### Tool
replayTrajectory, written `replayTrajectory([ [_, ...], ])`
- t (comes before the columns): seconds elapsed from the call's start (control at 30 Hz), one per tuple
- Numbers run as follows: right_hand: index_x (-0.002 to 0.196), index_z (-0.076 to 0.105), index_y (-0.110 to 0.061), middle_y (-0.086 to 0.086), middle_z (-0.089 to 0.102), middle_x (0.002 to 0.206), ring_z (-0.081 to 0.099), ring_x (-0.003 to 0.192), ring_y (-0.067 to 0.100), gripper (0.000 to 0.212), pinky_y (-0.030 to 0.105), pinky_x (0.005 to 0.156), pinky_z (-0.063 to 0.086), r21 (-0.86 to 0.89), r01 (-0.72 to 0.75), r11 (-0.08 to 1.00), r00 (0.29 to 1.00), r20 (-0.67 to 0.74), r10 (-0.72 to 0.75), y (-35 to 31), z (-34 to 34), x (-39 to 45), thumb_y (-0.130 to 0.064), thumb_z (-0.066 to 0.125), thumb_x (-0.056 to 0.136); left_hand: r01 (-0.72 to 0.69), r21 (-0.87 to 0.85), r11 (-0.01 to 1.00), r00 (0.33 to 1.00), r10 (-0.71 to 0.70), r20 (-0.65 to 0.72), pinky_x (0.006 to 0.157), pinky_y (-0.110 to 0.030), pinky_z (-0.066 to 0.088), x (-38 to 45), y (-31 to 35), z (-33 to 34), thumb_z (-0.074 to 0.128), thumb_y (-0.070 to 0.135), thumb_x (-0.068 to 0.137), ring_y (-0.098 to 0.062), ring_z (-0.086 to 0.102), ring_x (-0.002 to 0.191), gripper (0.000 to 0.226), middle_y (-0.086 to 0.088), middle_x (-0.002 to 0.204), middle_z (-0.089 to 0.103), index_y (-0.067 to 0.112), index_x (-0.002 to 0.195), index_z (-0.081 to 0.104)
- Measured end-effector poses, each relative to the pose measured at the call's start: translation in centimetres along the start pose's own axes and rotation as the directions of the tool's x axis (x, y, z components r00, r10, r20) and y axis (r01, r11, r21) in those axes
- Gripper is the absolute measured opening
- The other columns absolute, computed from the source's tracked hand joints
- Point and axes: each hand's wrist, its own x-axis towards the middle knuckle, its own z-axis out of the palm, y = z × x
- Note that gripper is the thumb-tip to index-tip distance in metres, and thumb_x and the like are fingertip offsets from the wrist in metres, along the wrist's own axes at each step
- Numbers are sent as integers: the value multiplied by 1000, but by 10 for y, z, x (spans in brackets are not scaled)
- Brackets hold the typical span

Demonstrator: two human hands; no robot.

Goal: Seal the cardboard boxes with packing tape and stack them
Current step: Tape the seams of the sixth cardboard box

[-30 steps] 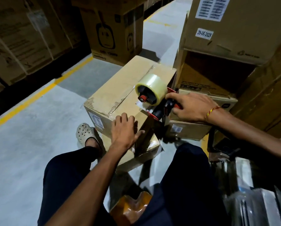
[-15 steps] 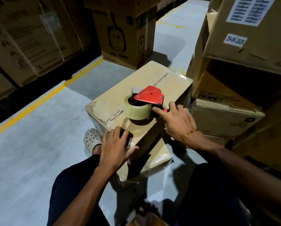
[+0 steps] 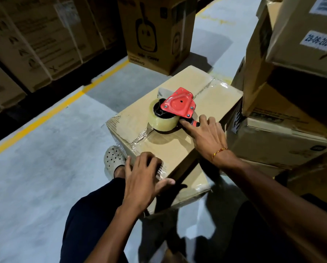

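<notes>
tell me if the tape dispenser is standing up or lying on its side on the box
Lying on its side. The tape dispenser rests flat on the box, red side plate facing up and the roll's open end upward.

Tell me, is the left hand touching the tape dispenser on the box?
Apart. The head view shows the left hand pressing the box's near edge, with bare cardboard between it and the tape dispenser.

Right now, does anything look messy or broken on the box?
Yes. The clear tape near the top box's front corner is wrinkled and bunched, not smooth. The tape dispenser lies on its side on the box, under the right hand's fingertips.
</notes>
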Motion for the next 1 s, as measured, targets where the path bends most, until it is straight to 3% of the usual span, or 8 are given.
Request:
replayTrajectory([
  [0.1,130,60,-38,13,51,128,50,103,37,40,44,72,43,51,9,999,997,-80,-5,-4,-8,-18,-28,65,93,153,-356,922,980,-188,-68,97,-29,36,-7,-6,-10,53,64,90,-11,43,117,46,5,119,51,24,108,68],
  [0.2,112,67,-24,6,55,115,51,98,27,19,41,73,48,237,107,966,986,-153,-71,-15,-20,-38,-32,58,97,392,-645,656,815,-572,-87,82,-32,47,-19,-15,-11,61,31,98,-19,58,99,11,3,100,60,23,94,66],
  [0.27,112,62,-23,-3,54,105,54,89,18,17,36,70,48,446,196,873,980,-60,-190,-29,-27,-53,-31,52,101,537,-798,272,650,-736,187,70,-36,50,-21,-15,-13,62,27,99,-21,61,81,13,3,80,63,19,88,62],
  [0.33,115,58,-25,-9,53,102,55,85,13,16,32,70,46,594,203,779,958,45,-284,-46,-27,-68,-29,51,101,629,-774,-63,557,-659,506,70,-35,51,-22,-6,-19,60,34,100,-18,60,74,19,3,69,62,17,91,61],
  [0.37,115,57,-25,-9,53,101,55,85,13,16,33,72,47,631,191,752,949,78,-306,-53,-26,-73,-27,52,100,663,-735,-143,540,-588,602,76,-39,55,-22,-2,-21,60,39,99,-18,62,77,22,3,70,65,17,95,62],
  [0.5,113,55,-25,-8,49,101,48,85,9,23,28,75,42,676,159,719,924,153,-349,-63,-24,-82,-15,54,93,683,-701,-207,589,-412,696,96,-45,53,-28,8,-19,69,37,92,-20,65,92,21,-3,91,71,18,96,63],
  [0.77,113,46,-24,-5,48,112,44,96,15,22,35,86,44,444,386,809,851,168,-498,-66,-31,-84,-32,61,98,699,-676,-231,596,-334,730,87,-43,56,-31,7,-12,68,15,94,-16,66,74,11,-7,87,70,15,86,60],
  [1.0,109,48,-21,0,53,107,45,91,17,11,32,77,36,392,421,818,852,138,-505,-71,-35,-76,-24,56,102,658,-698,-284,587,-387,711,78,-35,61,-29,9,-2,62,-1,95,-21,68,76,11,-12,79,71,6,87,63],
])
